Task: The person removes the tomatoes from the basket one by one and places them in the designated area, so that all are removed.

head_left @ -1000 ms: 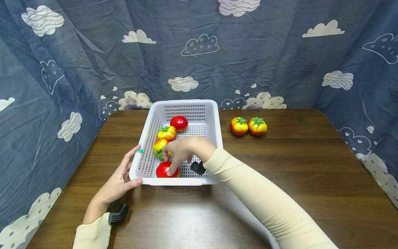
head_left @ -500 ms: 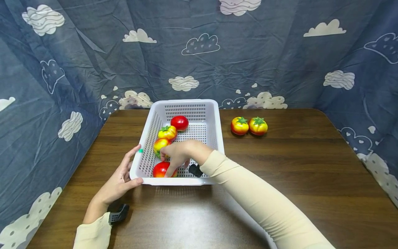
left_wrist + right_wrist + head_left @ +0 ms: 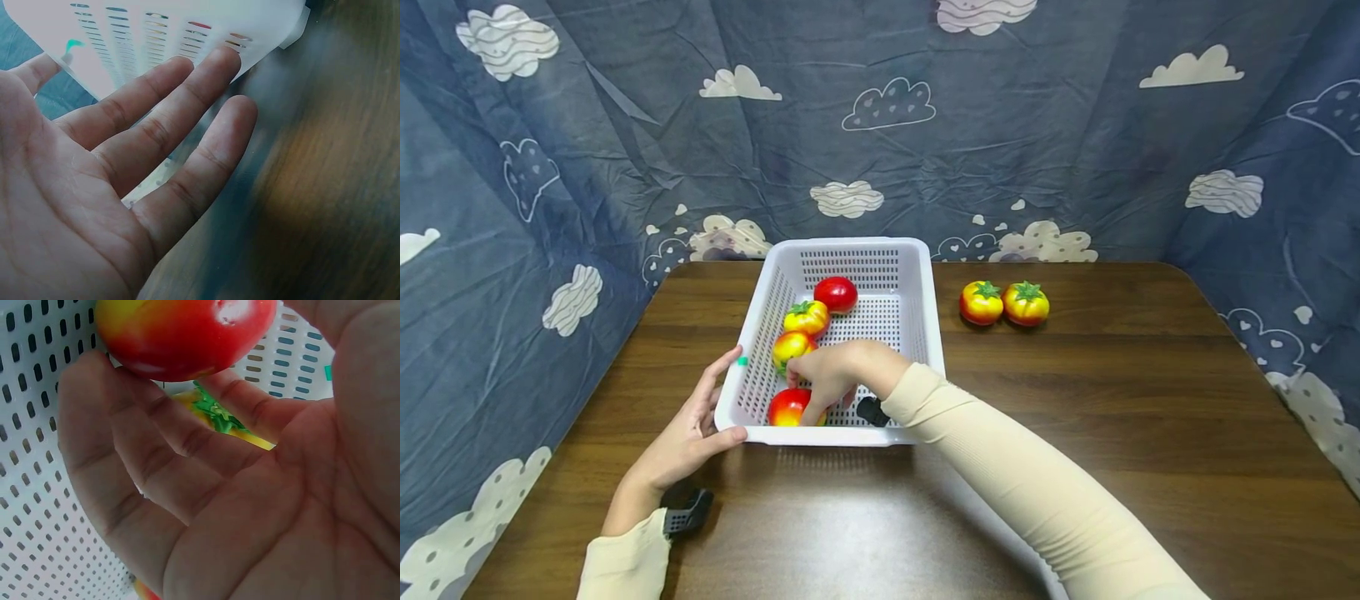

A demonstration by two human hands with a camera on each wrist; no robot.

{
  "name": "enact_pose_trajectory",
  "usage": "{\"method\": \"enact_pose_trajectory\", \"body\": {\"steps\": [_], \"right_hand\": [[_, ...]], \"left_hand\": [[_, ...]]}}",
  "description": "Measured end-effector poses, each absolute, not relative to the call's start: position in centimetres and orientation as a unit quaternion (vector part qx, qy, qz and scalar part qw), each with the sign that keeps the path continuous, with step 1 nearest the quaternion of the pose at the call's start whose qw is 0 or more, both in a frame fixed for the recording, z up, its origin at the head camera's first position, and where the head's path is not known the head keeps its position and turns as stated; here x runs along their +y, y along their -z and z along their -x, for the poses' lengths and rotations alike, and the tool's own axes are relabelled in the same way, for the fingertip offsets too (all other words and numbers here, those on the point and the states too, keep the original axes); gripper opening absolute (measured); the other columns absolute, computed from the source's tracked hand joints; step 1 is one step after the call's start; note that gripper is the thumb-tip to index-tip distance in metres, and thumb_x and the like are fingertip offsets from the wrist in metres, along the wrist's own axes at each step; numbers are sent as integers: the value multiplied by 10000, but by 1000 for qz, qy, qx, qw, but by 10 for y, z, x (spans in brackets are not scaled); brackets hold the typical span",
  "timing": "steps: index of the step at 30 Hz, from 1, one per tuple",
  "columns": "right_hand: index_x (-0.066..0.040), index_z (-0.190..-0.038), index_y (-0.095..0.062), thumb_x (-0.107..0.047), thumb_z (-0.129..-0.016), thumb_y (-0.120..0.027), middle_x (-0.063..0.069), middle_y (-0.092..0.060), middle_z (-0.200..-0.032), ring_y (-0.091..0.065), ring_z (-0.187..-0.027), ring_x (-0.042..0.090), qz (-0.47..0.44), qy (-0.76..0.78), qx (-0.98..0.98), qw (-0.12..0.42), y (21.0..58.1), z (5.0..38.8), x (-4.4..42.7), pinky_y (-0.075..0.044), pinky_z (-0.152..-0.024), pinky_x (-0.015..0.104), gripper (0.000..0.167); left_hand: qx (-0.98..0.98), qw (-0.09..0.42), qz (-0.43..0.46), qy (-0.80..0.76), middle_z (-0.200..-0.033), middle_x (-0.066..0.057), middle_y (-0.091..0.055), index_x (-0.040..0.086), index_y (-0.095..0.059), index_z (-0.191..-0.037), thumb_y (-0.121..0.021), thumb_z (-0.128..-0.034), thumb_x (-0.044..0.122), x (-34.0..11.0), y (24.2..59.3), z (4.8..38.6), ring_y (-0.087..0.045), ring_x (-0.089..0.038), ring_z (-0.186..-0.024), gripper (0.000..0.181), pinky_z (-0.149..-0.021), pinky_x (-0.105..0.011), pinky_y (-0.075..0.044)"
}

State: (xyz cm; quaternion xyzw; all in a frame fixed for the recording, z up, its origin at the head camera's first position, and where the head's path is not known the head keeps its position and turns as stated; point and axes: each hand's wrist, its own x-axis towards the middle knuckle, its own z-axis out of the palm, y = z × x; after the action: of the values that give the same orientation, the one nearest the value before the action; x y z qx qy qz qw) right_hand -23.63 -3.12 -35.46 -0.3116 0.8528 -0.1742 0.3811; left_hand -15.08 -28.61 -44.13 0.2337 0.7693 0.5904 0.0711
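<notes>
My right hand is down inside a white slotted plastic basket. Its thumb and curled fingers hold a shiny red-and-yellow toy tomato near the front left corner. The right wrist view shows that tomato above the fingertips, partly cut off. Just behind it lie two yellow-red tomatoes with green leaves, the nearer tomato and the farther tomato. A red tomato lies farther back. My left hand touches the basket's front left corner, fingers mostly straight, as the left wrist view also shows.
Two yellow-red tomatoes with green leaves, a left tomato and a right tomato, sit side by side on the wooden table, right of the basket. A cloud-patterned curtain hangs behind the table.
The right hand has shifted slightly left with the front tomato, which has turned and now shows more yellow. My left hand has stayed at the basket corner.
</notes>
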Motion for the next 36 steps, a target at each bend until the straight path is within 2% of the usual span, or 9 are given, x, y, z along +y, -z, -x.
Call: {"method": "enact_pose_trajectory", "body": {"steps": [6,15,23,36], "right_hand": [[-129,-1285,-557,-246,-933,-839,61,-579,-1135,-627,-803,181,330,173,849,376,357,238,-32,-614,-755,304,466],[-113,-1289,-595,-315,-921,-844,33,-615,-1106,-578,-1026,174,366,129,863,324,358,241,-34,-477,-894,252,488],[-110,-1266,-619,-356,-900,-871,18,-631,-1089,-581,-1028,170,367,139,865,313,358,244,-29,-477,-918,261,508],[-111,-1332,-591,-343,-891,-875,36,-655,-1238,-592,-1133,185,365,184,859,309,340,253,-5,-501,-1000,311,574]], "left_hand": [[771,72,-230,-589,-1640,-373,-358,254,-116,-1730,-709,-951,-10,-286,440,151,-660,-71,-1240,1014,-963,-231,-578],[772,73,-232,-587,-1639,-369,-366,249,-108,-1730,-705,-953,-21,-288,443,152,-664,-68,-1242,1017,-963,-232,-580],[771,73,-234,-587,-1617,-377,-389,237,-105,-1731,-707,-954,-9,-289,444,153,-669,-75,-1234,1013,-963,-236,-580],[770,74,-231,-591,-1624,-383,-369,251,-108,-1731,-708,-959,-8,-288,442,152,-677,-112,-1221,1012,-960,-228,-576]]}}
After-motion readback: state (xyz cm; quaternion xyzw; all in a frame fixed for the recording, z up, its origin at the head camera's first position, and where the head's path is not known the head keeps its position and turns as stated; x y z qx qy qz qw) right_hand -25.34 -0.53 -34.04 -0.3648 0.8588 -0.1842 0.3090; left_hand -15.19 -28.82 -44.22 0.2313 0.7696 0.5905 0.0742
